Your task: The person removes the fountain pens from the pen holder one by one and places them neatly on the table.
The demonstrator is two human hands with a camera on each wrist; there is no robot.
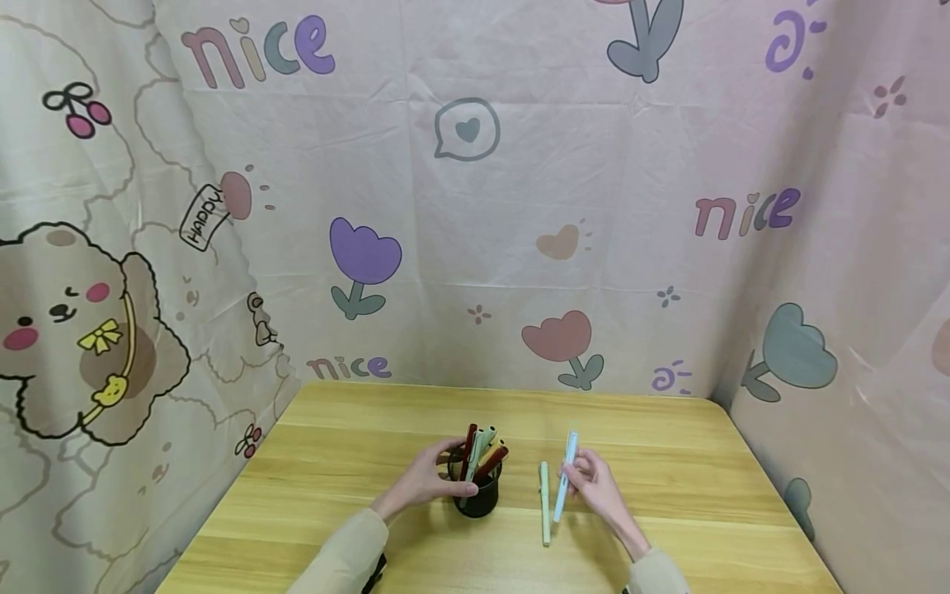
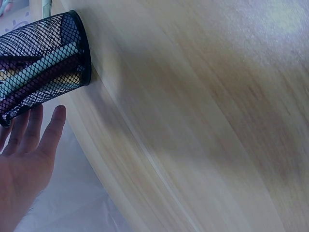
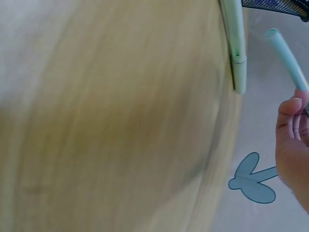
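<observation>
A black mesh pen holder stands upright on the table, with several pens in it: dark red, pale green and yellowish. My left hand holds it from the left side, thumb across the front and fingers behind. Through the mesh in the left wrist view, the pens show. To the right, my right hand pinches a light blue pen between thumb and fingers, tilted. Just left of that pen, a pale green pen lies on the wood, apart from the hand.
The light wood table has a rounded far right corner. Behind it hangs a patterned curtain with flowers and lettering, and more of it runs along both sides.
</observation>
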